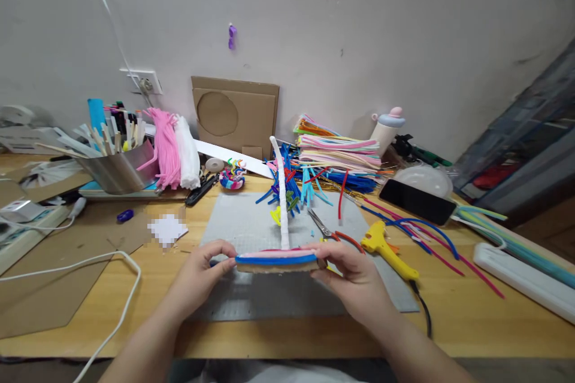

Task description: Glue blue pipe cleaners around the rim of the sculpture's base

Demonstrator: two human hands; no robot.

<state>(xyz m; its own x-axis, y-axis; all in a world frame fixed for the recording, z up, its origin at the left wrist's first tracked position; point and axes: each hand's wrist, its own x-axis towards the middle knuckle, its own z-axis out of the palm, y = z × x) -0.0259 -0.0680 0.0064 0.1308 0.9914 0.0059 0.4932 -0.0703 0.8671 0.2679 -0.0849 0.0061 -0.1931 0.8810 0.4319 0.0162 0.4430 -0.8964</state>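
Between both hands, above the grey mat [224,302], is a flat cardboard base [276,262] seen edge-on, with a blue strip along its rim and pink on top. A white wrapped stem [283,191] rises from it, bending left at its tip. My left hand [204,275] pinches the base's left end between thumb and fingers. At the opposite end, my right hand [345,275] grips it the same way. Small yellow and green pieces [287,206] show around the stem; whether they are attached I cannot tell. Scissors [332,232] with red handles lie behind my right hand.
A yellow glue gun [389,251] lies on the right, its black cord hanging over the table edge. Pipe cleaner bundles [339,152] and a phone [417,200] are behind. A metal container [119,167] of sticks stands at left, near a white cable [128,299].
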